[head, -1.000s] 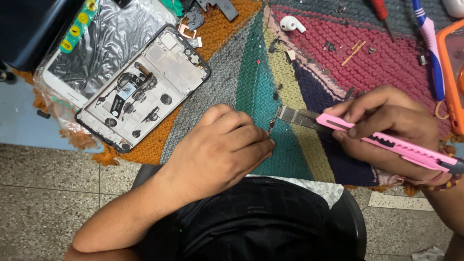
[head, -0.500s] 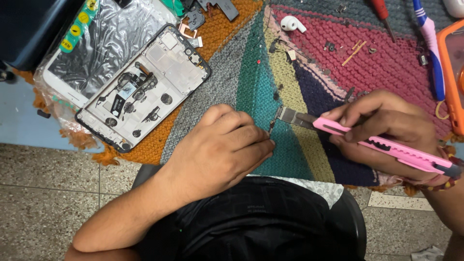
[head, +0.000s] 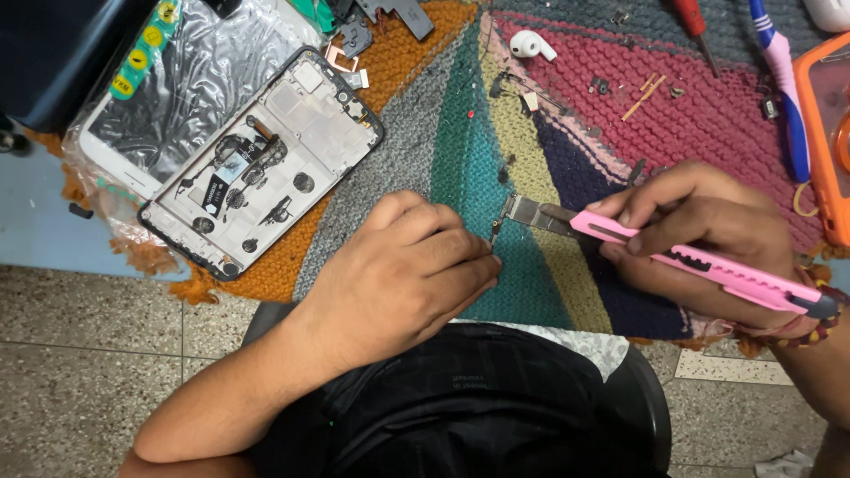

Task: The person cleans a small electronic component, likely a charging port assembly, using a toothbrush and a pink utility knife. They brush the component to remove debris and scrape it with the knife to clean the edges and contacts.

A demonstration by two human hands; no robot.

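1. The small dark part stands pinched at the fingertips of the left hand; it is thin, upright, and too small to tell its kind. It rests on the teal stripe of the knitted mat.
2. The left hand is curled closed, with the fingers pressed together around this part.
3. The right hand grips a pink utility knife; its fingers are wrapped closed on the handle, and one finger lies along the top.
4. The knife's long axis runs from lower right to upper left. Its metal blade points toward the left fingertips and ends just beside the small part, on its right side. I cannot tell whether the blade touches the part.
5. The left hand is the nearer one to the part; the right hand reaches it only through the blade.
6. Farther from the fingers, up and to the left, lies one opened phone frame, with one clear plastic bag partly under it.
7. Farther up and to the right I count one white earbud, one screwdriver with red handle, one blue and white tool and one orange phone case. Several tiny loose parts are scattered on the red stripe.
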